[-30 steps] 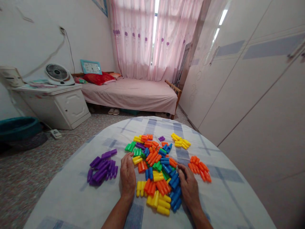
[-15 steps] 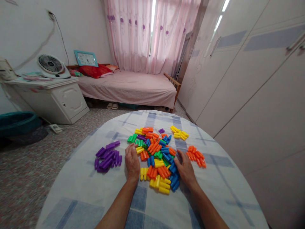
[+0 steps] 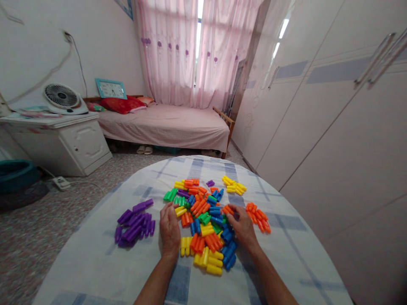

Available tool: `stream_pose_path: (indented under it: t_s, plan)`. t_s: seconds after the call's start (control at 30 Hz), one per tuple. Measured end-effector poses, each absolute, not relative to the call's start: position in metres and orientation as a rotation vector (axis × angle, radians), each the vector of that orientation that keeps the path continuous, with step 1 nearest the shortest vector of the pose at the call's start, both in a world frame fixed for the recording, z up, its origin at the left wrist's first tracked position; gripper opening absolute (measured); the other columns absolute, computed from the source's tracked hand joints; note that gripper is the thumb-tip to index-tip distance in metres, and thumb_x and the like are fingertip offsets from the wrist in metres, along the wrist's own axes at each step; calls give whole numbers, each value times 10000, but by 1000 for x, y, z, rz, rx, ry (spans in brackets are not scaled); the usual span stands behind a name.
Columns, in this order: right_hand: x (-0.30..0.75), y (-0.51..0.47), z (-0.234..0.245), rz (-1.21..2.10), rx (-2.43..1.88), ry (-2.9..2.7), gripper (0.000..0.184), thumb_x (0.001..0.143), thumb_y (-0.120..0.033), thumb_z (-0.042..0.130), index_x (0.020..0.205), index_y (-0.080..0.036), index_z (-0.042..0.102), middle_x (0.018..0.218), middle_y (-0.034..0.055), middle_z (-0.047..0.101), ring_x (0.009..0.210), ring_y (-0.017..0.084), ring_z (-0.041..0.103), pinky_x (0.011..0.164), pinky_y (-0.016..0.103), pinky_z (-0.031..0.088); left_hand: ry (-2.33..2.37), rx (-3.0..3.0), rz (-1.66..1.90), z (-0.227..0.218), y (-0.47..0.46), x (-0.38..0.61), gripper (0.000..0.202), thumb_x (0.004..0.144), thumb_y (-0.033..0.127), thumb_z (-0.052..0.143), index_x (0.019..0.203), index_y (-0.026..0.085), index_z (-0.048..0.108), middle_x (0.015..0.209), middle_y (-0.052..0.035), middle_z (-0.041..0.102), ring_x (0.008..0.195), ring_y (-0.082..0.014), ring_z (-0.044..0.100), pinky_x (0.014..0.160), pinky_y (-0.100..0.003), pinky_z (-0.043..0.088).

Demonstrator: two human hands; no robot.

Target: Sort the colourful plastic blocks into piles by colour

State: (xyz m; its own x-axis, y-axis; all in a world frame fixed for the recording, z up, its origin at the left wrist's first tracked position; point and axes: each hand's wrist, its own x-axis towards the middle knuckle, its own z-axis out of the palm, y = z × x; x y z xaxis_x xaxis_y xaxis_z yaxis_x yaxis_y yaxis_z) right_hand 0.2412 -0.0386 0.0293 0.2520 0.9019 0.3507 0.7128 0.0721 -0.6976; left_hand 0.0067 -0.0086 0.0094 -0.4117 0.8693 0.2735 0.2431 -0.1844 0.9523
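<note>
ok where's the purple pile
In the head view the purple pile lies on the tablecloth, left of the left hand, apart from the mixed pile.

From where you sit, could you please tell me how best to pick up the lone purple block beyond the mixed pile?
Pinch the purple block across its narrow width, coming down from above on its far side. It lies flat on the tablecloth, with open cloth behind it and the mixed pile crowding its near edge.
</note>
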Motion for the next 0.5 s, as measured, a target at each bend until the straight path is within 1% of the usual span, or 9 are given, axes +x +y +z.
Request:
stream_pose_path:
  t_s: [0.07, 0.13, 0.2, 0.3, 0.37, 0.43, 0.5]
  plan:
    - [258, -41, 36, 153, -1691, -1466, 320, 808, -398, 505, 1031, -216, 645, 1051, 82, 658, 1013, 248, 588, 899, 384, 445, 1573, 1285, 1635, 10, -9, 7, 389, 925, 394, 290, 955, 179, 613, 1175, -96, 555, 1158, -198, 502, 1036, -354, 385]
    - [283, -41, 40, 3, -1739, -1376, 377, 796, -427, 490, 1045, -187, 638, 1062, 107, 644, 1018, 260, 568, 924, 411, 420, 1568, 1280, 1632, 11, -9, 7, 393, 925, 398, 290, 959, 175, 611, 1172, -95, 553, 1151, -198, 506, 1030, -353, 388]
    - [310, -40, 40, -71, -1853, -1239, 442, 776, -450, 461, 1058, -157, 634, 1065, 127, 637, 984, 259, 569, 899, 416, 426, 1571, 1283, 1633, 11, -10, 7, 404, 925, 403, 286, 957, 166, 612, 1172, -101, 549, 1152, -204, 505, 1033, -362, 384]
    - [342, -39, 31, -34, -2003, -1090, 485, 749, -441, 444, 1073, -133, 634, 1065, 144, 639, 949, 250, 579, 866, 399, 436, 1571, 1296, 1635, 10, -10, 7, 412, 924, 416, 285, 948, 168, 613, 1179, -102, 544, 1163, -210, 496, 1046, -375, 368]
    - [352, -41, 22, 13, -2034, -1073, 475, 745, -439, 437, 1042, -136, 651, 1020, 137, 655, 920, 247, 591, 854, 397, 439, 1567, 1305, 1633, 9, -9, 6, 413, 924, 422, 284, 943, 176, 615, 1177, -98, 548, 1168, -206, 492, 1053, -371, 362]
    - [355, -44, 17, 51, -2035, -1089, 460, 756, -447, 414, 995, -150, 671, 967, 122, 670, 892, 246, 603, 837, 398, 447, 1571, 1313, 1631, 9, -9, 6, 417, 923, 421, 280, 940, 178, 618, 1170, -98, 553, 1169, -201, 492, 1056, -360, 360]
    - [353, -49, 17, 65, -2028, -1103, 479, 777, -459, 376, 982, -145, 673, 970, 134, 669, 912, 261, 606, 835, 416, 449, 1580, 1318, 1628, 9, -9, 5, 422, 924, 416, 276, 941, 175, 622, 1170, -103, 555, 1170, -201, 492, 1056, -360, 361]
